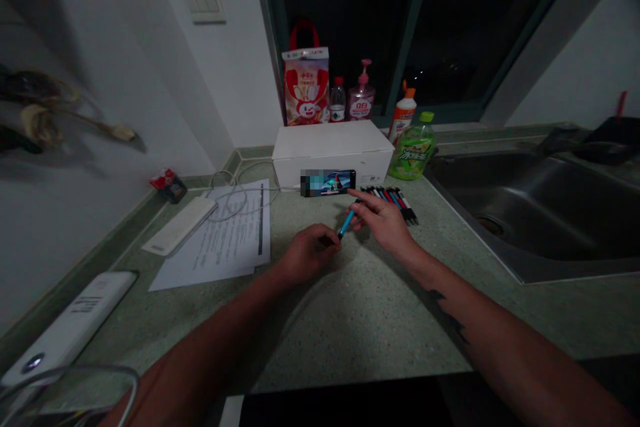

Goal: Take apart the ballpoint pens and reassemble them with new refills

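Observation:
A light-blue pen (pixel 347 223) is held at a slant above the counter, between my two hands. My left hand (pixel 311 252) pinches its lower, dark end between thumb and fingertips. Around the upper end, the fingers of my right hand (pixel 383 219) are closed, while its index finger stretches toward a phone (pixel 330 183). Whether that fingertip touches the phone, I cannot tell. The phone leans sideways against a white box (pixel 333 150), its screen lit and partly blurred out. Just beyond my right hand lies a row of several pens (pixel 395 198) in black, red, blue and white.
Printed sheets (pixel 230 240) lie left, under a cable and beside a white flat device (pixel 180 225). A long white power strip (pixel 73 323) is nearer. A green bottle (pixel 414 150) stands by the box; the steel sink (pixel 540 213) is at right. More bottles and a red bag (pixel 307 88) stand behind.

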Motion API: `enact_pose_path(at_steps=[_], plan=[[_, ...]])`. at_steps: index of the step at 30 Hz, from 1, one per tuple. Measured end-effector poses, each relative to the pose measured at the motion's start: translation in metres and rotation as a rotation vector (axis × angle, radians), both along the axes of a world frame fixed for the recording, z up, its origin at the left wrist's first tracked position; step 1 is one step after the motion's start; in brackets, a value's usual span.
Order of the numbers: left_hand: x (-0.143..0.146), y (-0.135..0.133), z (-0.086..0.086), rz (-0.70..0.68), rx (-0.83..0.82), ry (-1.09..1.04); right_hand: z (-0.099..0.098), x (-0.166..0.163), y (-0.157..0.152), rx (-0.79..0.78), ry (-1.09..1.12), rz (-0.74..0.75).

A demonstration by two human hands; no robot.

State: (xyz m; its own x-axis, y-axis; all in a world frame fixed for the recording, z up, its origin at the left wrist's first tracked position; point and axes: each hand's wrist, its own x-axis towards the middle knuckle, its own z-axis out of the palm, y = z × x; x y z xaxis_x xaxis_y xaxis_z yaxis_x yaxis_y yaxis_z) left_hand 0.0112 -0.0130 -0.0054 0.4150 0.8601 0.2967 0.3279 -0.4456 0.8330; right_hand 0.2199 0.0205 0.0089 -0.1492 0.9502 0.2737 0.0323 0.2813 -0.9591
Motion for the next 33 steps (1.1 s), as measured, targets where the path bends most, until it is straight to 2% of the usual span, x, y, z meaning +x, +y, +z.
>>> enact_pose_path(at_steps=[4,7,10,12,15,17,20,25,29,33], plan=[[0.0,0.001,-0.002,0.015,0.006,-0.003,0.002,-0.003,-0.002,-0.02,0.012,0.034],[0.0,0.001,0.001,0.027,0.031,-0.021,-0.001,-0.01,-0.005,-0.068,0.033,0.141],[-0.001,0.001,0.002,0.022,0.059,-0.036,-0.006,-0.014,-0.005,-0.073,-0.069,0.201],[-0.001,0.001,0.001,0.039,0.087,-0.033,-0.006,-0.008,-0.001,0.002,-0.231,0.071],[-0.002,0.002,-0.002,0.057,0.111,-0.014,0.002,0.014,0.009,0.129,-0.666,-0.313],[-0.003,0.003,-0.004,0.054,0.106,0.001,0.01,0.033,0.015,0.094,-0.927,-0.504],[-0.005,0.005,-0.005,0.058,0.091,0.031,0.016,0.061,0.022,-0.018,-1.157,-0.67],[-0.005,0.005,-0.006,0.044,0.099,0.065,0.006,0.081,0.032,-0.193,-1.297,-0.735],[-0.005,0.007,-0.011,0.023,0.116,0.074,-0.012,0.064,0.035,-0.212,-1.272,-0.742],[-0.005,0.01,-0.015,0.013,0.134,0.085,-0.026,0.044,0.036,-0.185,-1.339,-0.665]])
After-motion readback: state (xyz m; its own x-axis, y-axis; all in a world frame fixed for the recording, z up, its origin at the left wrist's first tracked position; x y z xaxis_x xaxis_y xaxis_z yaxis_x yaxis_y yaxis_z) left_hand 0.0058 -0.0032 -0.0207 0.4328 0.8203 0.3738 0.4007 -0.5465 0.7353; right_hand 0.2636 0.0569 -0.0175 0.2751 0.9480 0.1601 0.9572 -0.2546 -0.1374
